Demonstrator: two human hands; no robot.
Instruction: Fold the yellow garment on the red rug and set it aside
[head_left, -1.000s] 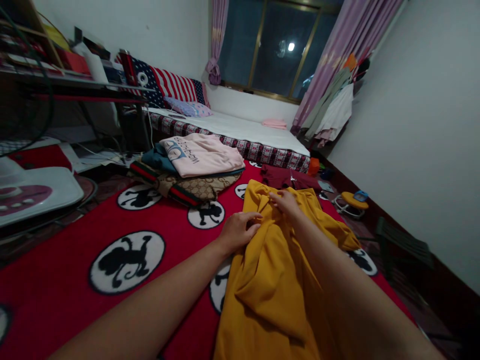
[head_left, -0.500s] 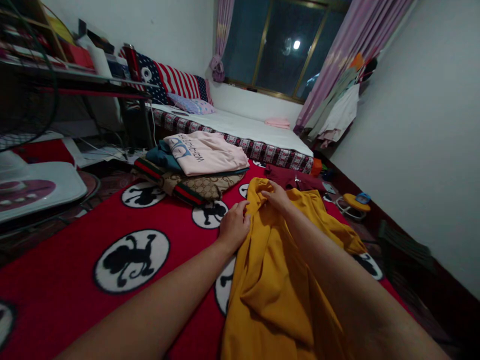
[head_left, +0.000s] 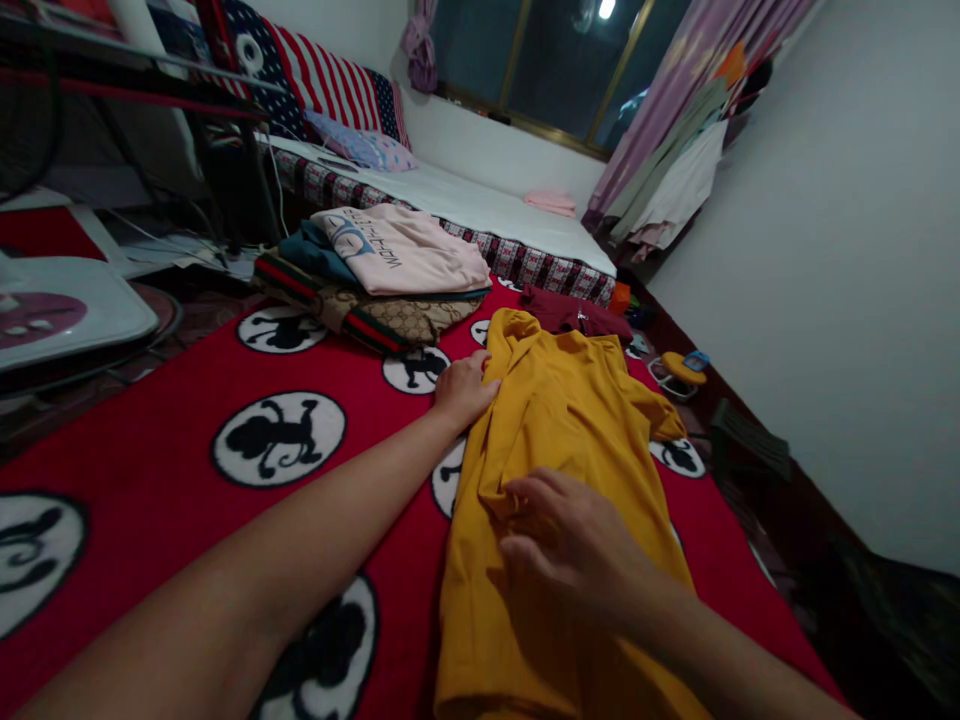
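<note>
A mustard-yellow dress (head_left: 577, 400) lies lengthwise before me, its sleeves at the far end and its lower part near me. My left hand (head_left: 466, 390) is at its left edge near the upper part, fingers bent and closed on the cloth. Over the middle of the dress, my right hand (head_left: 574, 540) hovers or lightly touches it, with thumb and fingers apart. Creased folds run under the right hand's fingertips. Beneath the dress is a red blanket (head_left: 180, 400) with white circles and black monkey figures.
Folded clothes with a pink shirt (head_left: 412, 245) on top lie at the far left. A maroon garment (head_left: 574, 312) lies beyond the dress. Farther back is a bed (head_left: 480, 195). A yellow stool (head_left: 682, 367) stands to the right, a desk (head_left: 150, 80) at upper left.
My right hand has left the dress's top and come back toward me over its middle. The dress now lies flatter and wider. My left hand stays at its edge; the view has tilted down.
</note>
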